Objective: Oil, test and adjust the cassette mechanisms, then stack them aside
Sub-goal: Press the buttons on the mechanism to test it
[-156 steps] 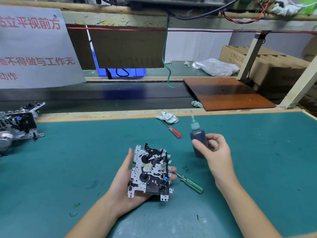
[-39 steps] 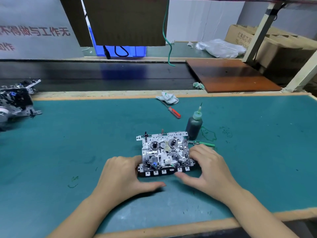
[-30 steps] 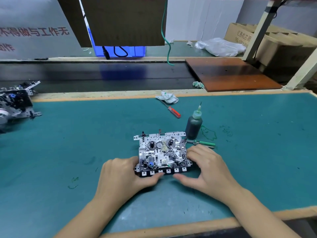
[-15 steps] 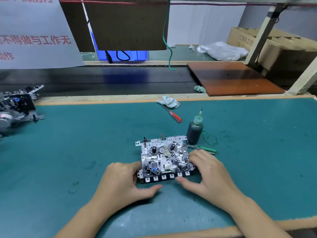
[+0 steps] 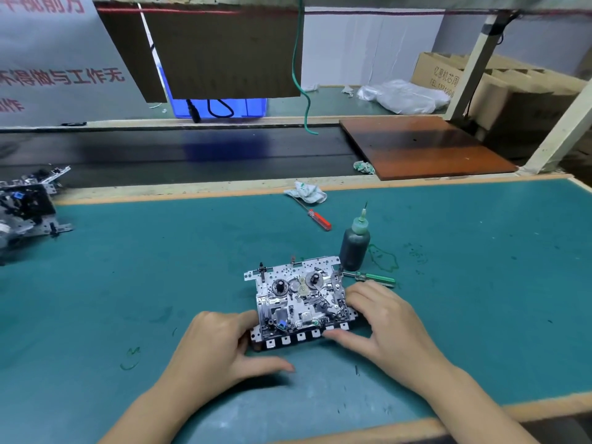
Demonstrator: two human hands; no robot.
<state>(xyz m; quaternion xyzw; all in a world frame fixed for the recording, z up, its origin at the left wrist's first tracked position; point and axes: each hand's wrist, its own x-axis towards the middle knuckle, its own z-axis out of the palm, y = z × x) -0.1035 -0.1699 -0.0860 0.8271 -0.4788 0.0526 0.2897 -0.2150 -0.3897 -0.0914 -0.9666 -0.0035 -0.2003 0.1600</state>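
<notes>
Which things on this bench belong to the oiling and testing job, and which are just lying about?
Job:
cassette mechanism, held by left hand and right hand
oil bottle
green screwdriver
red screwdriver
stacked mechanisms

Lying about:
rag
brown board
plastic bag
cardboard boxes

A cassette mechanism (image 5: 299,301) lies on the mat (image 5: 480,299), between the left hand (image 5: 221,350) and right hand (image 5: 389,325). Behind its right corner stands an oil bottle (image 5: 355,243) — a screwdriver (image 5: 373,277) beside it. Far left — more mechanisms (image 5: 27,206).
</notes>
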